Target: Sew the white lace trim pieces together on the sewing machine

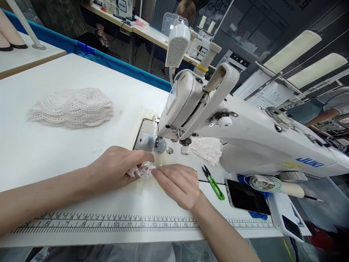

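Observation:
A small white lace piece [142, 170] lies on the white table just in front of the sewing machine's needle plate [149, 142]. My left hand [116, 168] has its fingers curled over the lace's left side, gripping it. My right hand [178, 183] pinches the lace's right edge with its fingertips. Both hands sit a little short of the presser foot [157, 142] of the white JUKI sewing machine [245, 134].
A stack of white lace pieces [72, 108] rests at the left of the table. More lace [208, 149] lies under the machine arm. Green thread snips [214, 183], a black phone [247, 198] and a printed ruler [109, 222] along the front edge are nearby.

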The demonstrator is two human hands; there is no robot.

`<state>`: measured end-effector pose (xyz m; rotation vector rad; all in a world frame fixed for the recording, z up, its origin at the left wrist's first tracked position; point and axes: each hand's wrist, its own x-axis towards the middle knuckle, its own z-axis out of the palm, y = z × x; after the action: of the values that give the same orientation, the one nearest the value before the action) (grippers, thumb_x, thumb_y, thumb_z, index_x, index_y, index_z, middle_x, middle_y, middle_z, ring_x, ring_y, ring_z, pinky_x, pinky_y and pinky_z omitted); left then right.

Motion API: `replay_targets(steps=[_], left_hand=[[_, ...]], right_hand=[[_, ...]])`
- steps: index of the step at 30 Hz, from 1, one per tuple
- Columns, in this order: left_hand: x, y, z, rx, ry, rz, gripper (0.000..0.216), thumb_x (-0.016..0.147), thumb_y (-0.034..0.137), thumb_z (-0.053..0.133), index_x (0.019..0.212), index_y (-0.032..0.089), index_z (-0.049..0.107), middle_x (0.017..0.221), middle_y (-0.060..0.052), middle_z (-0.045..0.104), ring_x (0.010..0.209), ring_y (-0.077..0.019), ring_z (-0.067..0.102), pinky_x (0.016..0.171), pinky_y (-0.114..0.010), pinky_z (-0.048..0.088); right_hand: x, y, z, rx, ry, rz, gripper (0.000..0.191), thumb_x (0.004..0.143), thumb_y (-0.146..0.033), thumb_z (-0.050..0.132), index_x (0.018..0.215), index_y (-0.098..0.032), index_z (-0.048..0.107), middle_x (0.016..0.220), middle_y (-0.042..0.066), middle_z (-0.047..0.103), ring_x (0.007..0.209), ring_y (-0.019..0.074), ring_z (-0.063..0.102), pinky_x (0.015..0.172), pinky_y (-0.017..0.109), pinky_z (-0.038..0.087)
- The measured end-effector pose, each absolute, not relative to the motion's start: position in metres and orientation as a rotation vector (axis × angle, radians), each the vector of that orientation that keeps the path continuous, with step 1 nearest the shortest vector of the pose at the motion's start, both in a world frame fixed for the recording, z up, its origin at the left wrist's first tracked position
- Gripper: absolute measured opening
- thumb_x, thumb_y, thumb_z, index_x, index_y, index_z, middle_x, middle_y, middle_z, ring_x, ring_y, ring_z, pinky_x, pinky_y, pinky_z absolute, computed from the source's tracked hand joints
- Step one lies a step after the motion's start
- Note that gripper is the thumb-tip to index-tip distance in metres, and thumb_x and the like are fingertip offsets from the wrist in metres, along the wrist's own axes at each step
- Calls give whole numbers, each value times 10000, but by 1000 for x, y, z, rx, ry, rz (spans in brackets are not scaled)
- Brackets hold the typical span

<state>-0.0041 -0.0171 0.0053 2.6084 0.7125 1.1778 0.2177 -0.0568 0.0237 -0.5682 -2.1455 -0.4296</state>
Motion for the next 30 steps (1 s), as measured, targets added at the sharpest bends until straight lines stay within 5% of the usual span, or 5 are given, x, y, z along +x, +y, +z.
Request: replay_targets(steps=[9, 16, 22, 25, 30], left_hand=[[-4, -22, 7, 2325, 638, 1083, 302, 920, 113, 529, 1054, 284, 738, 835, 57, 793, 591, -87, 669, 520, -182, 456], [0, -18, 12, 2290, 1100, 551, 176, 909, 358, 623, 838, 296, 772, 605, 60, 713, 467, -144, 595, 433, -245, 338], [8, -20, 9, 2640, 1303, 716, 447, 898, 386, 680, 1281, 169, 604, 925, -61, 770, 899, -295, 712, 746, -406, 520], [8, -27, 10, 2933, 1193, 827, 289, 990, 233, 595, 1269, 164, 609, 1247, -118, 731, 1197, -329, 648, 949, -481, 474], [9, -41, 11, 3154, 1006, 775, 279, 1050, 133, 475, 1233, 196, 676, 1197, -59, 778, 1176, -261, 682, 941, -461, 436]], right_hand=[[223, -58, 31, -414, -2226, -710, 190, 908, -46, 738, 780, -183, 763, 745, -13, 759, 704, 88, 715, 647, 180, 609], [214, -56, 13, -1035, -2112, 310, 169, 996, -141, 608, 873, -182, 717, 745, -11, 726, 639, 91, 646, 556, 205, 506], [209, -43, 11, -1507, -1967, 477, 145, 907, -130, 689, 793, -211, 726, 663, -56, 610, 583, 94, 512, 582, 241, 401], [208, -36, 12, -1569, -1948, 469, 157, 896, -140, 703, 763, -221, 720, 634, -64, 562, 596, 105, 492, 644, 267, 404], [211, -30, 10, -1655, -1873, 521, 150, 917, -223, 729, 767, -236, 730, 639, -68, 598, 617, 120, 536, 878, 349, 447]])
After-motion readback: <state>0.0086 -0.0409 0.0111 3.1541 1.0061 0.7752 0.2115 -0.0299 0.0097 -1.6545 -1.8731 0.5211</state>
